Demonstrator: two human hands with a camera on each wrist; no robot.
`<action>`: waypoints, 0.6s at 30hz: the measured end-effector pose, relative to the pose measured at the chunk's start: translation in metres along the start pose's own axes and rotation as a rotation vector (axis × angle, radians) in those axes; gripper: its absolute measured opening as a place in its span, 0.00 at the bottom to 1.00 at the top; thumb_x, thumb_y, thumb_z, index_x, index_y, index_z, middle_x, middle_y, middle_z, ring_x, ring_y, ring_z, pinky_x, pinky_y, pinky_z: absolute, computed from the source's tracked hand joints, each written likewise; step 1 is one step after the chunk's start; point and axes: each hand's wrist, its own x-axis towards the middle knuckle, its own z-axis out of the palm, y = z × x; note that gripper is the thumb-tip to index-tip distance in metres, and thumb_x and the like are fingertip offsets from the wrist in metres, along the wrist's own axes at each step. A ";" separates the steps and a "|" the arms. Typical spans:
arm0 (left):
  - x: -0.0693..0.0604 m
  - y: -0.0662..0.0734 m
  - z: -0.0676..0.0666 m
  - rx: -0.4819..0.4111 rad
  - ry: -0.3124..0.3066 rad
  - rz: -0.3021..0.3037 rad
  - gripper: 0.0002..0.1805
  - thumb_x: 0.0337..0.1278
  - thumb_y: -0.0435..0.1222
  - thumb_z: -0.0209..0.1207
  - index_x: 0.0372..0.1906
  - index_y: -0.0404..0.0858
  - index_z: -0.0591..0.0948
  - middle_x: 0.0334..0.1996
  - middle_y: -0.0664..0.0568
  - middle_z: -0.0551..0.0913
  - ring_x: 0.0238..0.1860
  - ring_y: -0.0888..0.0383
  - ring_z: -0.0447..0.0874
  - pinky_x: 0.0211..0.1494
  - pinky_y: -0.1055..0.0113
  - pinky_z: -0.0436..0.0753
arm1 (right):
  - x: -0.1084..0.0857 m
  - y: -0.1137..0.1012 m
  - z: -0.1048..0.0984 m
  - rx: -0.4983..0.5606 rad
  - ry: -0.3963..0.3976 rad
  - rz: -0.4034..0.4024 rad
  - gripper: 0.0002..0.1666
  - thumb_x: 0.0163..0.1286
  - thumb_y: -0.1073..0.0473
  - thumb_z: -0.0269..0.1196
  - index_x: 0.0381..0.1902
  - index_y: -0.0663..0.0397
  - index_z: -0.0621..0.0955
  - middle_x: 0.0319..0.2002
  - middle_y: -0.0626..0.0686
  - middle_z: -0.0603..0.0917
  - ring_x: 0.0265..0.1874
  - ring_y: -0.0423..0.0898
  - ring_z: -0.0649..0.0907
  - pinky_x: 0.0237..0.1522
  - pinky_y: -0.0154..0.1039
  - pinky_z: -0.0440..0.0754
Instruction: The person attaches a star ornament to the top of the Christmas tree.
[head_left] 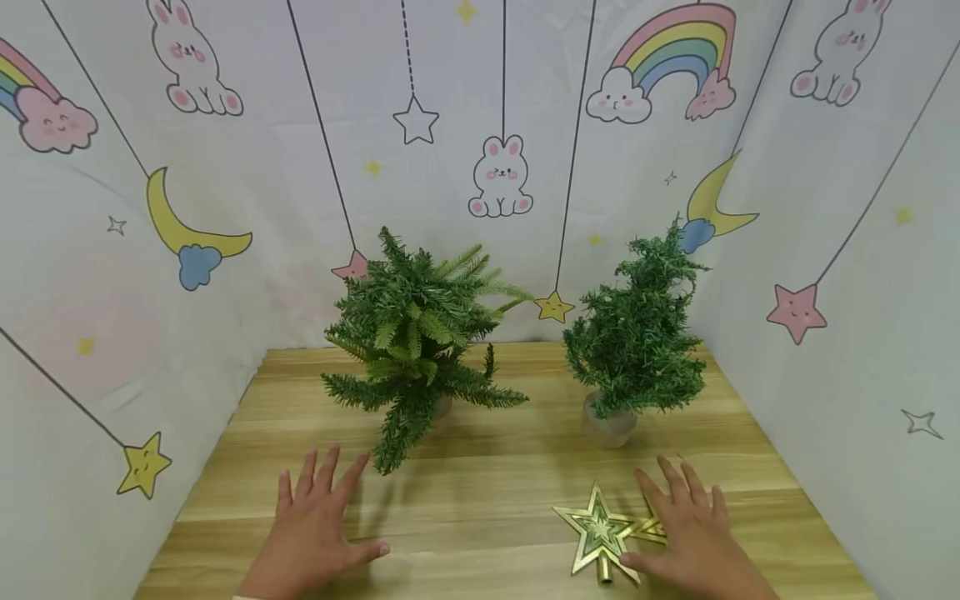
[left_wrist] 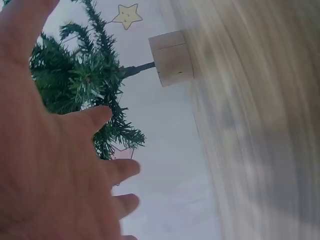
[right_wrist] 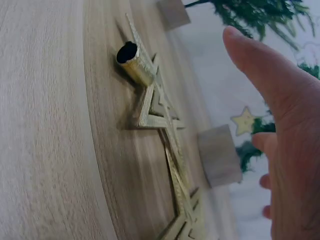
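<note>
In the head view my left hand (head_left: pixel 311 525), fingers spread and holding nothing, is in front of the fuller green tree (head_left: pixel 420 333). My right hand (head_left: pixel 693 529) is spread over the right part of a second gold star (head_left: pixel 651 527), partly hiding it; contact cannot be told. Beside its thumb lies a gold star with a tube base (head_left: pixel 598 529). Behind that hand stands the slimmer tree (head_left: pixel 637 325). The left wrist view shows my left hand (left_wrist: pixel 65 165) near a tree's wooden base (left_wrist: pixel 171 59). In the right wrist view my right hand (right_wrist: pixel 295 115) is apart from the tubed star (right_wrist: pixel 160 107).
Both trees stand toward the back of the wooden table (head_left: pixel 480 492), each on a round or blocky base. A white cloth (head_left: pixel 465 75) printed with rabbits, stars, moons and rainbows encloses the table at the back and both sides.
</note>
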 end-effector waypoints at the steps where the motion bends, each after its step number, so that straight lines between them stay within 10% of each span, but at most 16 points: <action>1: 0.001 -0.001 -0.001 -0.019 0.026 0.013 0.62 0.40 0.73 0.70 0.81 0.51 0.63 0.79 0.31 0.56 0.77 0.24 0.47 0.69 0.19 0.46 | 0.000 -0.001 0.000 0.007 -0.006 0.010 0.67 0.51 0.14 0.65 0.80 0.45 0.67 0.75 0.65 0.64 0.69 0.73 0.67 0.58 0.84 0.61; 11: 0.041 0.004 -0.045 -0.379 0.522 0.149 0.28 0.65 0.36 0.67 0.68 0.35 0.78 0.65 0.37 0.76 0.66 0.34 0.70 0.61 0.34 0.68 | 0.011 -0.009 0.015 0.069 -0.270 0.147 0.65 0.44 0.12 0.66 0.71 0.48 0.77 0.45 0.52 0.80 0.40 0.49 0.79 0.39 0.57 0.80; 18: 0.083 0.009 -0.087 -0.455 0.816 0.174 0.22 0.65 0.35 0.60 0.62 0.32 0.81 0.56 0.35 0.81 0.52 0.39 0.74 0.53 0.50 0.68 | 0.017 -0.016 0.022 0.060 -0.261 0.158 0.56 0.41 0.14 0.70 0.62 0.41 0.84 0.42 0.46 0.79 0.41 0.48 0.79 0.41 0.60 0.79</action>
